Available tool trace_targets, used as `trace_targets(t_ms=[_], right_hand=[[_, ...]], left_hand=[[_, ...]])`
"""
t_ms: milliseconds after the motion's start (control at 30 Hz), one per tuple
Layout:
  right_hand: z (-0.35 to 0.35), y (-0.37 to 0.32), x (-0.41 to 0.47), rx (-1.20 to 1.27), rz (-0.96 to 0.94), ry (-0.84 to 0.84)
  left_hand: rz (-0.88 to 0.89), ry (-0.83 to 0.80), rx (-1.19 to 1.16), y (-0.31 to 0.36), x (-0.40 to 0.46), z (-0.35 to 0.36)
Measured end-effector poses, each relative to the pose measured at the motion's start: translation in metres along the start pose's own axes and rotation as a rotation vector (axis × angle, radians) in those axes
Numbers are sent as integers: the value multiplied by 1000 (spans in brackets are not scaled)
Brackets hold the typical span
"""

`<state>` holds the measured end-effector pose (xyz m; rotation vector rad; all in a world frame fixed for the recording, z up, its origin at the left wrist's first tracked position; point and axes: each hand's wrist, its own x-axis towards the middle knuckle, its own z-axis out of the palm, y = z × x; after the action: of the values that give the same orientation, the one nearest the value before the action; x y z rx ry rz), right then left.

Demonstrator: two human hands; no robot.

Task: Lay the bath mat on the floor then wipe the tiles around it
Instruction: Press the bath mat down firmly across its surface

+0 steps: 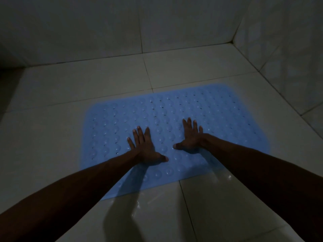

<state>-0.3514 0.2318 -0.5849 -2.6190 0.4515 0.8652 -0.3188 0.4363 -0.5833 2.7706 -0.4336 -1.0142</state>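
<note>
The blue bath mat point(174, 119) lies flat on the pale floor tiles point(87, 88), near the wall corner. The left hand point(146, 147) and right hand point(190, 137) press on it side by side, each grip spread flat, holding nothing.

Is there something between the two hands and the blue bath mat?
Nothing visible. The left hand and the right hand lie flat, fingers spread, directly on the blue bath mat.

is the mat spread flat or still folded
Spread flat: the mat lies open on the floor, all edges down, no fold showing. Both hands, left and right, press on it.
</note>
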Motion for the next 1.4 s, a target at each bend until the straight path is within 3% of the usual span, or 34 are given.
trace_targets(t_ms=[200,533,900,1067,1300,1400], right_hand=[[-12,-7,4,-32,51,29],[-15,9,17,98,5,22],[-15,-10,15,82,57,157],[-26,-14,23,42,60,132],[-29,-3,28,101,3,38],[-31,4,37,256,-32,17]], left_hand=[[-18,142,-74,-3,7,-1],[-97,66,-52,5,17,-15],[-170,46,-164,6,22,-29],[-204,213,-233,12,23,-21],[-306,192,-89,29,28,-35],[-305,100,-100,22,36,-47]])
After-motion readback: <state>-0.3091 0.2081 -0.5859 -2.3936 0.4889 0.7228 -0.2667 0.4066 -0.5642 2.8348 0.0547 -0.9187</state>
